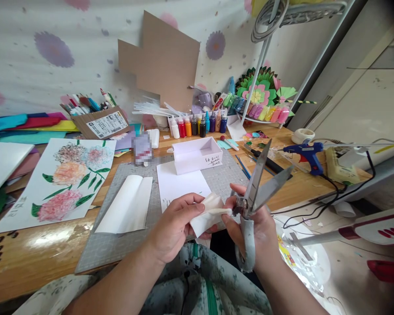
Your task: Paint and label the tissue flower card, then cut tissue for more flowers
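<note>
Between thumb and fingers, my left hand [170, 227] pinches a small folded piece of white paper [205, 218] in front of my lap. My right hand [261, 232] holds a pair of scissors [248, 238] with worn grey handles; the blades point up and away, spread apart. The right thumb and fingertips also touch the paper's right edge. A creased white sheet [126, 205] lies on the grey cutting mat [101, 249] to the left. Beyond my hands, a white open box [197, 157] with handwriting stands partly on a flat white sheet [166, 183].
Paint bottles [200, 127] line the back of the table, beside a cardboard box of pens [98, 120]. A flower painting [65, 179] lies at left. On the right are a blue glue gun [305, 153], its cord and a black-handled tool [265, 159].
</note>
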A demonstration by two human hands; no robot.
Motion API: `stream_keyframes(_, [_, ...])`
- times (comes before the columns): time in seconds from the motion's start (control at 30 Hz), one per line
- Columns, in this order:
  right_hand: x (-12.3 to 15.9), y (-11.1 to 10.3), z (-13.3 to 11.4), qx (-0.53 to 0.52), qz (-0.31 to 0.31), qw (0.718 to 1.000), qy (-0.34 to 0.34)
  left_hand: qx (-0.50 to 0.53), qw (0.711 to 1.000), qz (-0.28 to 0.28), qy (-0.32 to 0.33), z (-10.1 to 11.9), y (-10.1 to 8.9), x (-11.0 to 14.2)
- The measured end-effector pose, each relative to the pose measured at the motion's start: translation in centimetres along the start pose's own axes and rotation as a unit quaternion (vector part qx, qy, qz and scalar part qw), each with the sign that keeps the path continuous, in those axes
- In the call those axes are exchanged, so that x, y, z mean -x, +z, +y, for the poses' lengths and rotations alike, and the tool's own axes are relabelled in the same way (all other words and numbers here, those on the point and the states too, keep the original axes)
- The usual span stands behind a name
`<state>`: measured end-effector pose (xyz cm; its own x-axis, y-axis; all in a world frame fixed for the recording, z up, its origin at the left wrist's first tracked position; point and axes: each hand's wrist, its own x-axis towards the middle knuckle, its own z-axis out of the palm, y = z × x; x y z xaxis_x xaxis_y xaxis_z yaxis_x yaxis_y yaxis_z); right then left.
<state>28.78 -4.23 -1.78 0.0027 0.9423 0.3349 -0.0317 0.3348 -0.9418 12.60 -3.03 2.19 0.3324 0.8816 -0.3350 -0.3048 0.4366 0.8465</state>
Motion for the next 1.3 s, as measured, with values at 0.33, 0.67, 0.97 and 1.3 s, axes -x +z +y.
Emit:
stream_keyframes(0.33, [0.1, 0.2, 0.2, -0.01, -0.023, 1.0, 0.017, -0.008, 1.0, 0.01, -0.024, -0.4, 0.0, -0.3])
stream_keyframes(0.67, [-0.7, -0.1, 1.7, -0.044, 0.056, 0.991, 0.116, -0.253, 0.96, 0.091, 0.076, 0.6, -3.6, -0.9])
stream_keyframes(0.97, [-1.2, -0.8, 2.0, -0.096, 0.061, 0.968, 0.222, -0.442, 0.87, 0.187, 0.111, 1.1, -7.0, -2.1])
stream_keyframes(1.3, [-0.7, -0.1, 1.2, -0.065, 0.032, 0.981, 0.181, -0.541, 0.79, 0.209, 0.2, 1.1, -7.0, -1.8])
